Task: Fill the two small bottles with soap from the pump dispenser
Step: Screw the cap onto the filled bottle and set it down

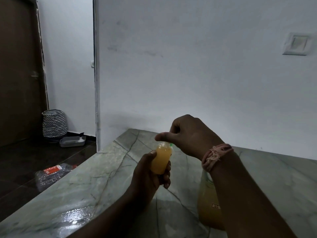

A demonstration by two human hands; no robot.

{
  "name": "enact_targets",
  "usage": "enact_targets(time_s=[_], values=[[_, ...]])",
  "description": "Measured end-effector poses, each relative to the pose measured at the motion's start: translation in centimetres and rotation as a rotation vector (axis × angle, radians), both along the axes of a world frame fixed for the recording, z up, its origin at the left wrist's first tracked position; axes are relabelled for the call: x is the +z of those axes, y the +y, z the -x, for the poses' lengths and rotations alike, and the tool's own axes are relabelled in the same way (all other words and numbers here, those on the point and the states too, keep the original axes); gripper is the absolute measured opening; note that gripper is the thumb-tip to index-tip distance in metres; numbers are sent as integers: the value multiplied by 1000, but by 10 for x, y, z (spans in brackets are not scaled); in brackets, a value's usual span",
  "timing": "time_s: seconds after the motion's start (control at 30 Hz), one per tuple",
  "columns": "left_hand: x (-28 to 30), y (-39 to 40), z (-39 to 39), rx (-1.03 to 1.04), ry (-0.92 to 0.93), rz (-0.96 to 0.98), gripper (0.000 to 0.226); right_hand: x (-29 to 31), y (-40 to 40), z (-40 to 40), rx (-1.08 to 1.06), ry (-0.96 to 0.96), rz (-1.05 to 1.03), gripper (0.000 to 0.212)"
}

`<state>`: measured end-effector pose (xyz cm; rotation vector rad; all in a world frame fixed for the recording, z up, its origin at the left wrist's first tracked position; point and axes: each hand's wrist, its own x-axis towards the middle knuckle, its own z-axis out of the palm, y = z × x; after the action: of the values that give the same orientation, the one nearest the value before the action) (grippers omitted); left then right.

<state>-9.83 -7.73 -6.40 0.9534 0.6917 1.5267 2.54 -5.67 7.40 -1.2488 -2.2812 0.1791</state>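
My left hand (147, 174) holds a small clear bottle (161, 159) upright above the counter; it is nearly full of orange-yellow soap and its mouth is uncapped. My right hand (190, 134) is curled over the top of the pump dispenser (208, 205), with the thumb stretched out above the bottle's mouth. A green nozzle tip (171, 144) pokes out beside the bottle's neck. The dispenser's body, holding yellow soap, stands on the counter and is mostly hidden behind my right forearm. No second small bottle is in view.
The grey-green marble counter (103, 177) runs along a white wall, with a wet shiny patch (75, 219) at its front left. On the dark floor to the left are a wrapped pack (51, 174), a grey tray (72, 141) and a zigzag basket (54, 123).
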Motion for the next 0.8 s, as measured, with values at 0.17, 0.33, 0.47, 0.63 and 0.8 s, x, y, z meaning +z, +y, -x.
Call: enact_targets(time_s=[0.17,0.33,0.47,0.63,0.8], values=[[0,0,-1,-3,-9,-7,53,9,-8,-7,-48,16,5,96],[1,-1,0,-16,-20,-22,54,12,-10,-12,177,-2,97,22],[1,-2,1,-16,-1,-29,55,5,-8,-5,176,-1,119,10],[3,-2,0,-26,5,-21,55,6,-6,-6,69,23,95,39],[2,-3,1,-26,31,-6,57,5,-7,-3,167,3,131,18]])
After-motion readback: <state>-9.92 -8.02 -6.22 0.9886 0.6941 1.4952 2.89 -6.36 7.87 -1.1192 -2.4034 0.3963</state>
